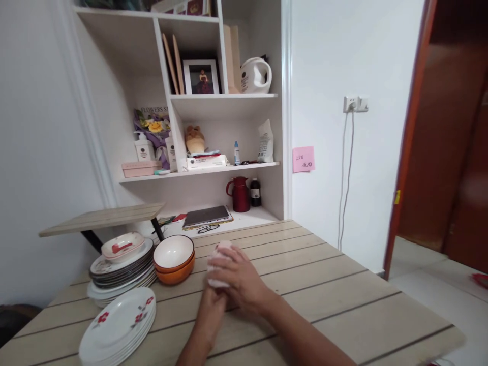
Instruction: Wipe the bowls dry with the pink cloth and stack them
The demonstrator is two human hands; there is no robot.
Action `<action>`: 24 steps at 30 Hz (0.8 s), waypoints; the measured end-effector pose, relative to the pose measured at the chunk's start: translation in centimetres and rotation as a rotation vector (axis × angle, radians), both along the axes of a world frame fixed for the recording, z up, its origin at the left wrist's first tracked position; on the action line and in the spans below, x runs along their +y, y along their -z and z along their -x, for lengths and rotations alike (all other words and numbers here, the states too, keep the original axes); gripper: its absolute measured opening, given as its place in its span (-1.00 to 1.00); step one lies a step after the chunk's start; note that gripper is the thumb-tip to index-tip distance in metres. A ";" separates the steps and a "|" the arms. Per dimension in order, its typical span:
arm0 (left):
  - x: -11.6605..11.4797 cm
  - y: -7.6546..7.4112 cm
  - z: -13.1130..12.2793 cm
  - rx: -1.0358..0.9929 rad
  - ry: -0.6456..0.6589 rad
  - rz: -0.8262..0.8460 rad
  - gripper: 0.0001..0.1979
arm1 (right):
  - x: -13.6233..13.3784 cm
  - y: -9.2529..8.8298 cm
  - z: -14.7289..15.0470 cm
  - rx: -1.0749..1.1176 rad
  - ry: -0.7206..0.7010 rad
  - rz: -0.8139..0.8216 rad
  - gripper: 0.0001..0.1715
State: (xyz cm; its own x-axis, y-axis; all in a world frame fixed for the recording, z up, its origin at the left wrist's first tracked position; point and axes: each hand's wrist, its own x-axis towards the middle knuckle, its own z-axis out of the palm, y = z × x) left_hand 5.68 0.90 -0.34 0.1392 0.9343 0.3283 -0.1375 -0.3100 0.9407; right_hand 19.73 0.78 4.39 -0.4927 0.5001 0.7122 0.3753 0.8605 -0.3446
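Observation:
Both hands are together over the near middle of the table. My right hand is wrapped over a pale pinkish-white crumpled cloth, its fingers curled across the top. My left hand grips the cloth from below, with most of its fingers hidden behind the cloth and the right hand. To the left of the hands stand stacked orange bowls with white insides. Nearer to me lies a stack of white oval plates with red flowers.
Behind the oval plates is a taller pile of round plates topped by a patterned bowl. A small raised wooden stand is at the back left. Beyond the slatted table, a shelf holds a dark red jug and a laptop-like slab.

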 end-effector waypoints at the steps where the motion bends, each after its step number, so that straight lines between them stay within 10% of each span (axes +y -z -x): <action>1: -0.1 0.0 -0.1 0.024 0.042 0.000 -0.59 | 0.6 0.0 -0.7 0.123 0.025 0.079 -0.60; 4: -0.7 -0.2 -0.4 0.142 0.129 -0.012 -0.61 | 2.2 0.6 -3.0 0.554 0.015 0.462 -0.61; 9: -1.2 -0.6 -0.9 0.228 0.121 -0.012 -0.68 | 3.0 1.6 -4.7 0.638 0.040 0.602 -0.37; 19: 0.5 -0.3 0.2 0.057 -0.034 -0.023 -0.62 | -0.3 0.4 0.0 -0.170 0.034 -0.128 -0.56; 24: 0.9 0.0 -0.2 0.141 -0.029 -0.048 -0.67 | 0.9 1.0 -0.4 -0.048 0.135 -0.132 -0.57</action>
